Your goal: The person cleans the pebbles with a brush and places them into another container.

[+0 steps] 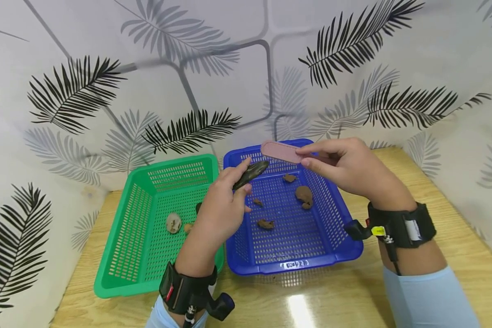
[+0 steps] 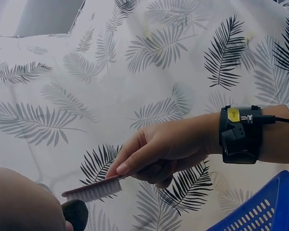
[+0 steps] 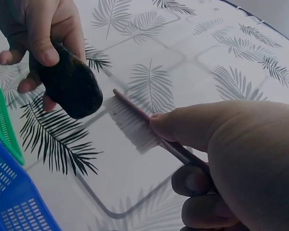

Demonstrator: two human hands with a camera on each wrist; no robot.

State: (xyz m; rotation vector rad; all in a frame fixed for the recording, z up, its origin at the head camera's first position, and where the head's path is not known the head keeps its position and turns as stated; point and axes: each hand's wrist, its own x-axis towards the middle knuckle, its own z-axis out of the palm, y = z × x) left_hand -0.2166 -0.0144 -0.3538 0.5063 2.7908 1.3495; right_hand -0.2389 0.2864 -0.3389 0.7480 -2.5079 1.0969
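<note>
My left hand [image 1: 223,205] grips a dark, smooth, flat stone [image 3: 71,84] between thumb and fingers, above the gap between the two baskets. A pink brush [image 1: 279,151] with white bristles is pinched in my right hand [image 1: 344,166], over the back of the blue basket. In the right wrist view the bristles [image 3: 132,122] point down and toward the stone, with a small gap between them. From the left wrist the brush head [image 2: 92,190] appears just above the stone [image 2: 76,214].
A blue basket [image 1: 295,266] holds several brown, dirt-coloured lumps, one of them rounder and larger [image 1: 303,195]. Left of it, a green basket [image 1: 106,282] contains a pale stone [image 1: 173,223] and other pieces partly behind my left arm. Both stand on a wooden table [image 1: 266,300] before a leaf-patterned sheet.
</note>
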